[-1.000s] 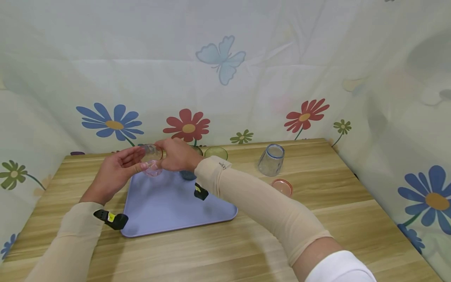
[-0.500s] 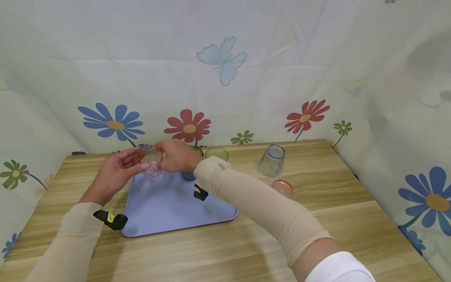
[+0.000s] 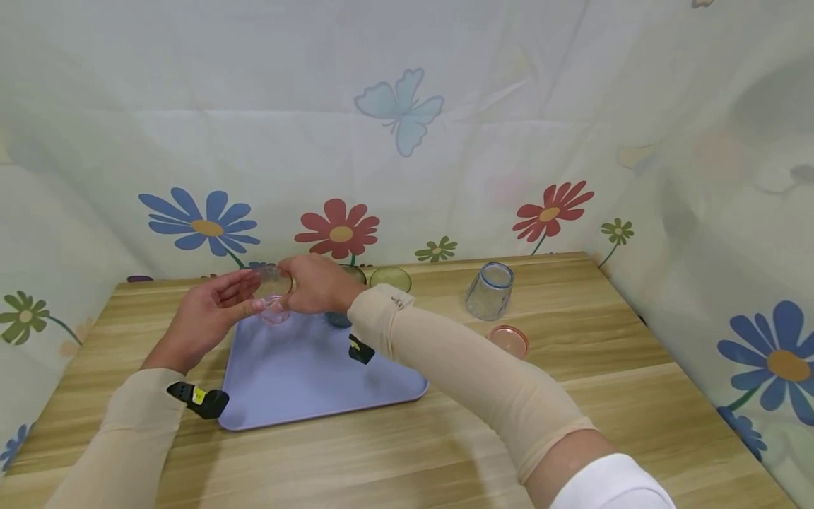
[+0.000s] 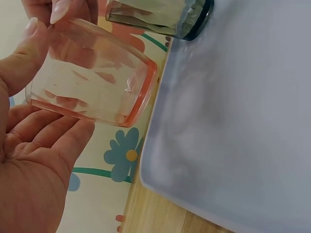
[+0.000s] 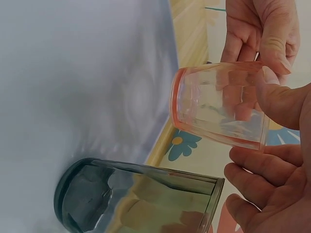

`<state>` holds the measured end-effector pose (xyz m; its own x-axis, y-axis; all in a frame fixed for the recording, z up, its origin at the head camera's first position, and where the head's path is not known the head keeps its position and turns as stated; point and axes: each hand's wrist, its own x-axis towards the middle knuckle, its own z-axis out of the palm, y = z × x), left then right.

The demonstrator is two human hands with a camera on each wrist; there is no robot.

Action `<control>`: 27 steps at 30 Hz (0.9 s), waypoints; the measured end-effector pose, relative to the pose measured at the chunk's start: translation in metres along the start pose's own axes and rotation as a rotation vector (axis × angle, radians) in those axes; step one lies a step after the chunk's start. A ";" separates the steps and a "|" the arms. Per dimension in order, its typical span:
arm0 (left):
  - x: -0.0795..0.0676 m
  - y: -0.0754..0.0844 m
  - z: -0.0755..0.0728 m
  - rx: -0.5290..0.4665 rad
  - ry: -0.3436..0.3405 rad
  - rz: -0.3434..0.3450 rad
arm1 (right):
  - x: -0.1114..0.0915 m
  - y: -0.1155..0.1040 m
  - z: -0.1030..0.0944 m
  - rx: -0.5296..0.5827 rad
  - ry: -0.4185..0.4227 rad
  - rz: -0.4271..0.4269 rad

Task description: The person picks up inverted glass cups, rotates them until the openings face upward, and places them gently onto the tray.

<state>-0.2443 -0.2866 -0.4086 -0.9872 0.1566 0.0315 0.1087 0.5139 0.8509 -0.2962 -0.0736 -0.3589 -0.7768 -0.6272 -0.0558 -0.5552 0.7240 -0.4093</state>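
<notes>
A clear drinking glass with a pink base (image 3: 275, 291) is held upright over the far left part of a lilac tray (image 3: 305, 382). Around its left side my left hand (image 3: 206, 311) curves, thumb in front and fingers behind. My right hand (image 3: 318, 283) grips it from the right, thumb near its rim. In the right wrist view both thumbs meet close to the rim of this pink glass (image 5: 218, 104), and its base points to the tray. A dark grey-green glass (image 5: 92, 194) stands on the tray beside it, partly hidden by my right hand in the head view.
Behind my right wrist shows the rim of a yellow-green glass (image 3: 391, 279). Farther right, a clear glass with a blue base (image 3: 490, 291) stands upside down on the wooden table (image 3: 572, 396). A round pink-edged glass (image 3: 509, 341) is partly covered by my right sleeve. A flowered curtain (image 3: 407, 177) rises behind.
</notes>
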 end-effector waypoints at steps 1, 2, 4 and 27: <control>0.000 -0.001 0.000 -0.002 0.000 0.001 | 0.000 0.000 0.000 0.002 0.000 0.000; 0.001 -0.001 0.000 -0.005 -0.001 0.001 | 0.000 0.000 0.000 0.002 0.000 -0.002; 0.001 -0.001 0.000 -0.011 -0.004 -0.001 | 0.000 0.000 0.000 0.003 -0.001 -0.005; 0.000 -0.006 0.003 -0.035 -0.010 -0.011 | 0.000 -0.002 0.003 -0.039 -0.032 0.015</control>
<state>-0.2446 -0.2871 -0.4151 -0.9870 0.1600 0.0167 0.0935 0.4856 0.8692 -0.2943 -0.0754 -0.3606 -0.7753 -0.6250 -0.0910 -0.5556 0.7433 -0.3725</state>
